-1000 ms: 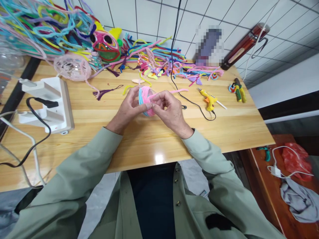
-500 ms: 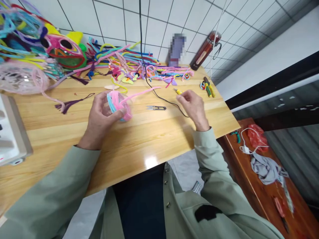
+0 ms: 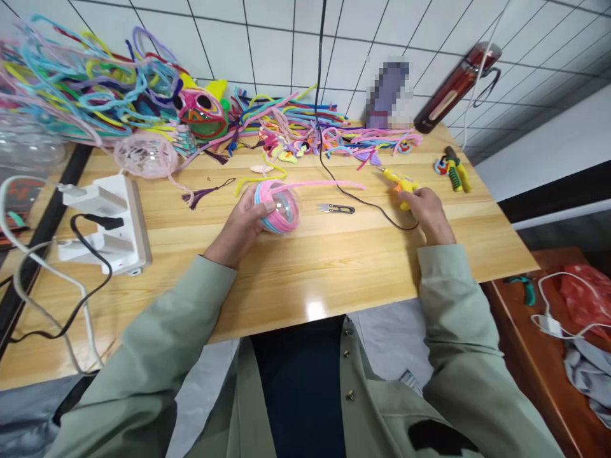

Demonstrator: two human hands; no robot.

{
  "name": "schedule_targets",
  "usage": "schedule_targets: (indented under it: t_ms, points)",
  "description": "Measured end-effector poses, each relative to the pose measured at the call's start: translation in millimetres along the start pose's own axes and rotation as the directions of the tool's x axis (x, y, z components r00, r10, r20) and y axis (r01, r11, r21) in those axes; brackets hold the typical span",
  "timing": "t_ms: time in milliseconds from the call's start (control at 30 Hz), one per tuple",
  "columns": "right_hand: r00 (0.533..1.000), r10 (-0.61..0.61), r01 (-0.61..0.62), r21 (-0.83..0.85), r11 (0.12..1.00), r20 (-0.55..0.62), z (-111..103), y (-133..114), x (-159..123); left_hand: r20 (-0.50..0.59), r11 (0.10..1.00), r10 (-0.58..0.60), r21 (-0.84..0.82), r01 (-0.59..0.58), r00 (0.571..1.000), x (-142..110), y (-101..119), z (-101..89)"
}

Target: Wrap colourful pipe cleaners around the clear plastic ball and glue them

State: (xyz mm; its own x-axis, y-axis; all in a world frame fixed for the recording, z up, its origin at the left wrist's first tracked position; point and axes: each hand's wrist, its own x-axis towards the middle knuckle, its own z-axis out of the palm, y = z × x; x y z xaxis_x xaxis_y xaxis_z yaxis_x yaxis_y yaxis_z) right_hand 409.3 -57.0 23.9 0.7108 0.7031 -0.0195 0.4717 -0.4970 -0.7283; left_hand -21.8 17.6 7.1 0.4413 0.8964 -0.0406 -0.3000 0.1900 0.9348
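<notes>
My left hand (image 3: 243, 224) is closed around a clear plastic ball (image 3: 285, 205), its thumb pressing on the near side. Pink and light blue pipe cleaners are wound about the ball, and one loose pink pipe cleaner end (image 3: 334, 183) sticks out to the right. At the right, my right hand (image 3: 428, 208) has its fingers closed on the handle of a small yellow glue gun (image 3: 397, 179), whose nozzle points back and left. Between the hands lies a pair of thread snips (image 3: 337, 208) on the wooden table (image 3: 315, 267).
Along the tiled wall lies a heap of coloured pipe cleaners (image 3: 119, 95) with a pink mask-like piece (image 3: 203, 111). A red thermos (image 3: 456, 89) and pliers (image 3: 458, 170) are at the right. A white power strip (image 3: 126, 222) with cords sits left. A black cord (image 3: 329, 166) crosses the table.
My right hand has come down onto the glue gun's handle. The ball in my left hand has turned, showing more of its clear side. The view has swung left, bringing the power strip into full sight.
</notes>
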Motion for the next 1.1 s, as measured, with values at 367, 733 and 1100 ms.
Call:
schedule_targets:
  t_ms: [367, 733, 1100]
  points:
    - [0.752, -0.485, 0.064, 0.684, 0.727, 0.446, 1.5, -103.7, -77.7, 0.019, 0.997, -0.074, -0.021, 0.075, 0.997, 2.1, 5.9, -2.4]
    - [0.57, -0.583, -0.04, 0.729, 0.684, 0.578, 55.6, -113.1, -86.6, 0.033, 0.985, -0.147, -0.082, 0.149, 0.989, 2.5, 12.8, -14.8]
    - [0.623, -0.65, 0.079, 0.791, 0.606, 0.435, 60.5, -106.1, -82.9, 0.006, 0.991, -0.06, 0.117, 0.059, 0.998, -9.3, 13.6, -8.4]
